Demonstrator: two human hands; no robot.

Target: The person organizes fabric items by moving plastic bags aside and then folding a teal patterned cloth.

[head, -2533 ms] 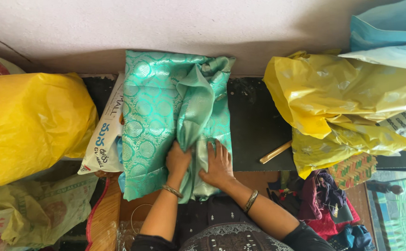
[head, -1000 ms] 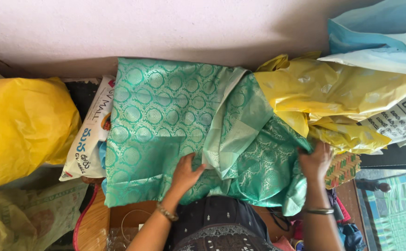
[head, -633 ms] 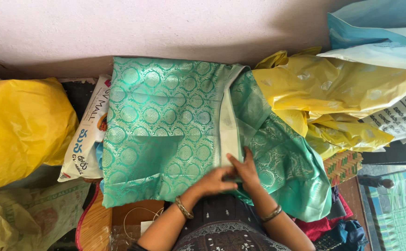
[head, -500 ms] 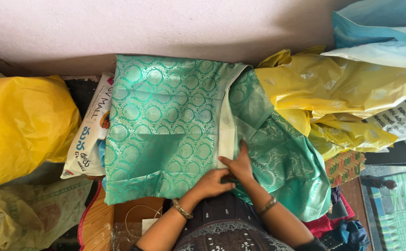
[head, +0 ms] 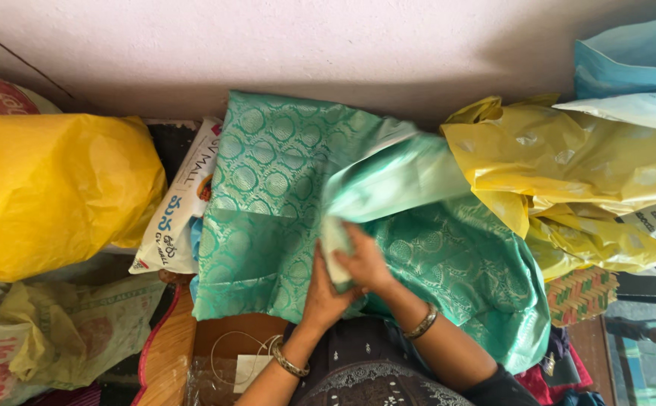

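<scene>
Where green brocade cloth point(head: 268, 195) covers the shelf against a pale wall point(head: 268, 45), both hands' point(head: 347, 274) grip pinches its pale border.

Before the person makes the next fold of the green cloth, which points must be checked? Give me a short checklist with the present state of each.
1. Both hands grip the cloth: ok. Left hand and right hand pinch the pale border of the green patterned cloth.
2. Left part lies flat: ok.
3. Right part smooth: not ok, it is lifted and bunched.
4. Room on the right: not ok, the yellow plastic bag touches the cloth.
5. White printed bag free of the cloth: not ok, the cloth overlaps it.
6. Edges aligned: cannot tell.
</scene>
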